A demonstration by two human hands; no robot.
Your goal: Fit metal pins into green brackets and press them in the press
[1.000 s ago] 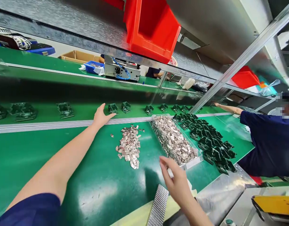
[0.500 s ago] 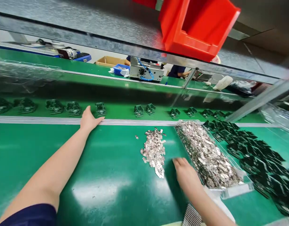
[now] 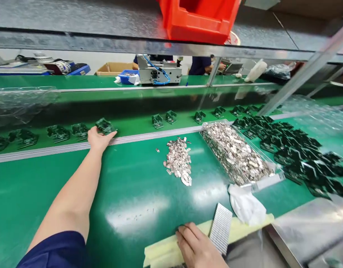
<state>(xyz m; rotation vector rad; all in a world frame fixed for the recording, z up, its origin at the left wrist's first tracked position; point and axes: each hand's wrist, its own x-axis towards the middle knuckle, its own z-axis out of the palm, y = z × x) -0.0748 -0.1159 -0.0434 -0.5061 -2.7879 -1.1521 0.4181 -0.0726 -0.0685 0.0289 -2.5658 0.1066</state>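
Drawn back, right hand (image 3: 197, 246) curls; left hand (image 3: 99, 140) (thumb spread) holds board (image 3: 104, 125).

On the far green strip (image 3: 132, 128), toward the left, the left hand (image 3: 101, 140) grips a green circuit board (image 3: 105, 125) between thumb and fingers. The right hand (image 3: 197, 245) bends over a yellow band (image 3: 160, 252) at the near edge, just left of a ridged metal block (image 3: 221, 227). Beyond, a pile of small metal pieces (image 3: 178, 162) lies left of a filled clear tray (image 3: 269, 181).
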